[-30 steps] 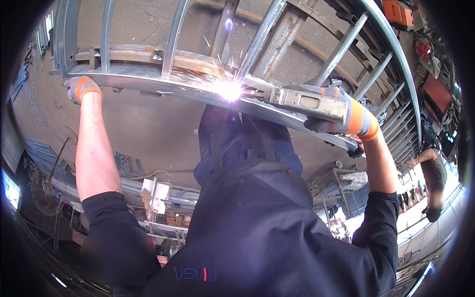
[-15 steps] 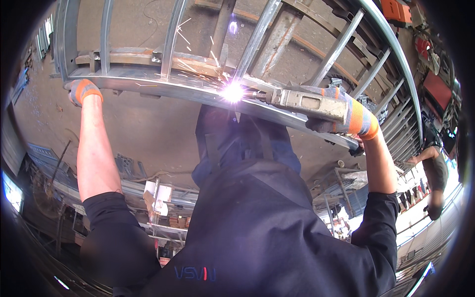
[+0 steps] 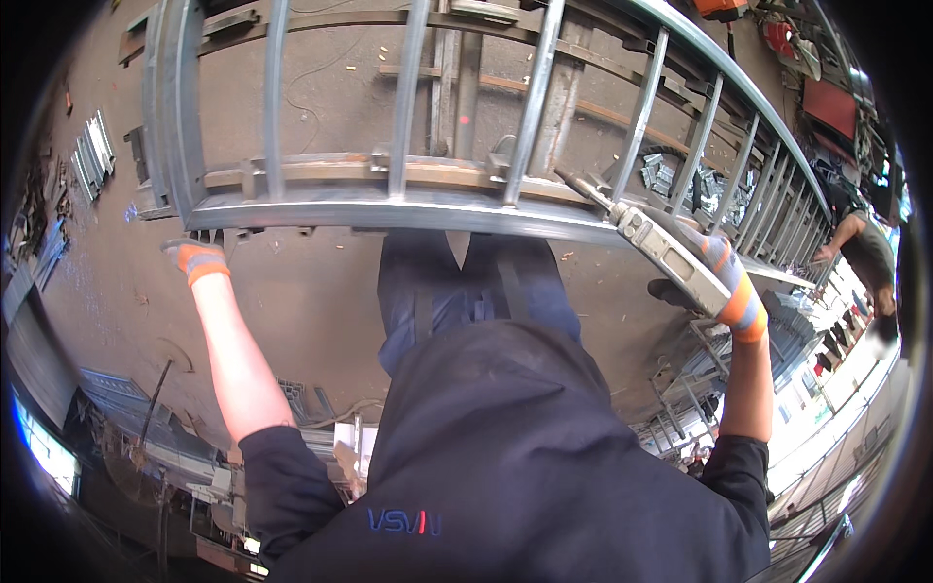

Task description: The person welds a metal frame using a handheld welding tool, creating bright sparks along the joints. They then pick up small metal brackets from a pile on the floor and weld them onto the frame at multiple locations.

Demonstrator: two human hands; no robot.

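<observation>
Boxy, beige-grey, with a recessed slot (image 3: 682, 263) and slim nozzle (image 3: 589, 190), the tool (image 3: 663, 251) slants over the near rail (image 3: 398, 214) of the metal frame (image 3: 405, 107), clasped in the right grip (image 3: 731, 276); how wide the left grip (image 3: 199, 258) is, I cannot tell

Right fingers (image 3: 698, 235) partly behind welding tool (image 3: 673, 260), metal frame (image 3: 407, 107) cut off above

The floor (image 3: 330, 301) is brownish-grey. On the left side, several silver metal strips (image 3: 94, 157) are lying on it, near one another. On the right side there is a red panel (image 3: 829, 109), and below it another person (image 3: 867, 251) is bending, with one arm stretched out. An orange object (image 3: 719, 8) is partly cut by the upper edge.
</observation>
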